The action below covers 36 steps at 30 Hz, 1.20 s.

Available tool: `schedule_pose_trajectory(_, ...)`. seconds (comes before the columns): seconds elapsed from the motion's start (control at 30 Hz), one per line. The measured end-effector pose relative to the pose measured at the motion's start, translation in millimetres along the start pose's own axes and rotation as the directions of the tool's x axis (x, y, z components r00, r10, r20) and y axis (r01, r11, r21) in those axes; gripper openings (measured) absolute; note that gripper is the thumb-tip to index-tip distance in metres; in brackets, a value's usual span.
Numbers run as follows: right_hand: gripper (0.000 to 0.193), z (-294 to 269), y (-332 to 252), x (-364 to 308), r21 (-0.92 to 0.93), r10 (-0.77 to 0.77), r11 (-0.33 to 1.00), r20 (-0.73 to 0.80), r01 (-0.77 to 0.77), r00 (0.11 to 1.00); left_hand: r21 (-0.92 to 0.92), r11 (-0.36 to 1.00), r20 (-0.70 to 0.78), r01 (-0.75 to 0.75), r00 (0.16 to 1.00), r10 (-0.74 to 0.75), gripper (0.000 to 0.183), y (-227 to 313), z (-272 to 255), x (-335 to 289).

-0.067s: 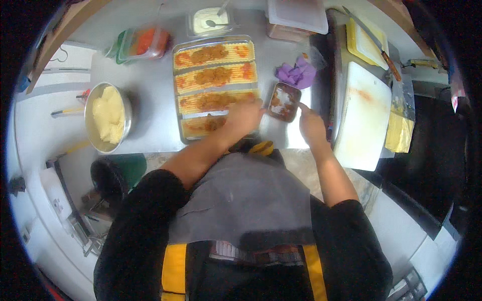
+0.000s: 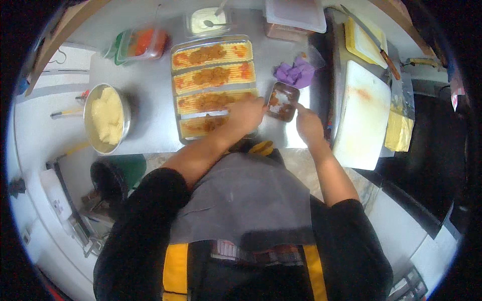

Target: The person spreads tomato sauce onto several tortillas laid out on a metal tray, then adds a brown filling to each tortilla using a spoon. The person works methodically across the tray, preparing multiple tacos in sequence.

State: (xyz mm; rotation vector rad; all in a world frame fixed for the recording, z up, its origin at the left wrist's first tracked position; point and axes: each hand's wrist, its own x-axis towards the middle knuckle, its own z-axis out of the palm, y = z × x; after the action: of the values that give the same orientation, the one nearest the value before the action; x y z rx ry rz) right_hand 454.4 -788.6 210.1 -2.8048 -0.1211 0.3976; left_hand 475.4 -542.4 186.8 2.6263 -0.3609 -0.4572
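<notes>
Between my hands is a small metal pan [image 2: 275,116], with brown meat filling left over its base. My left hand [image 2: 246,116] has its fingers closed at the pan's left rim. My right hand [image 2: 308,124] is closed beside the right rim; whatever it grips is hidden. Under my left forearm and to its left lies a large metal tray [image 2: 175,95]. In it are several ridged pasta sheets [image 2: 182,83], smeared with red sauce and topped along the middle with brown meat filling [image 2: 211,77]. My left hand covers the right end of the nearer sheets.
A metal bowl [image 2: 127,116] of grated cheese stands left. Behind are a tub of red sauce [image 2: 149,42], a white cream container [image 2: 206,21] with a spoon, and a lidded box [image 2: 295,17]. Right are a crumpled purple cloth [image 2: 296,72], a white cutting board [image 2: 364,118] and a knife [image 2: 371,37].
</notes>
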Motion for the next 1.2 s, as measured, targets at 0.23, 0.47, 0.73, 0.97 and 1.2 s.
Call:
schedule_pose_trajectory(0.23,0.045,-44.8,-7.2,-25.5,-0.195,-0.152,0.959,0.255,0.204,0.955,0.000,0.975,0.229,0.223,0.949,-0.217,0.035,18.4,11.5,62.1)
schedule_pose_trajectory(0.47,0.028,-76.4,-1.9,16.9,-0.411,-0.154,0.895,0.084,0.175,0.985,-0.065,0.994,0.083,-0.083,0.993,0.088,0.026,28.0,7.6,67.7)
schedule_pose_trajectory(0.73,0.033,-59.4,11.9,-5.6,-0.129,-0.108,0.979,0.318,0.155,0.942,-0.079,0.983,-0.043,-0.167,0.985,0.164,0.022,21.0,26.6,66.6)
schedule_pose_trajectory(0.97,0.041,-21.2,18.8,-38.7,0.261,-0.027,0.965,0.237,-0.037,0.971,-0.146,0.985,-0.044,-0.087,0.996,0.081,0.023,14.6,27.5,72.2)
schedule_pose_trajectory(1.2,0.034,11.3,36.5,-33.4,0.556,0.026,0.802,0.332,-0.218,0.943,-0.202,0.971,-0.019,-0.132,0.991,0.130,0.022,7.4,26.2,80.5)
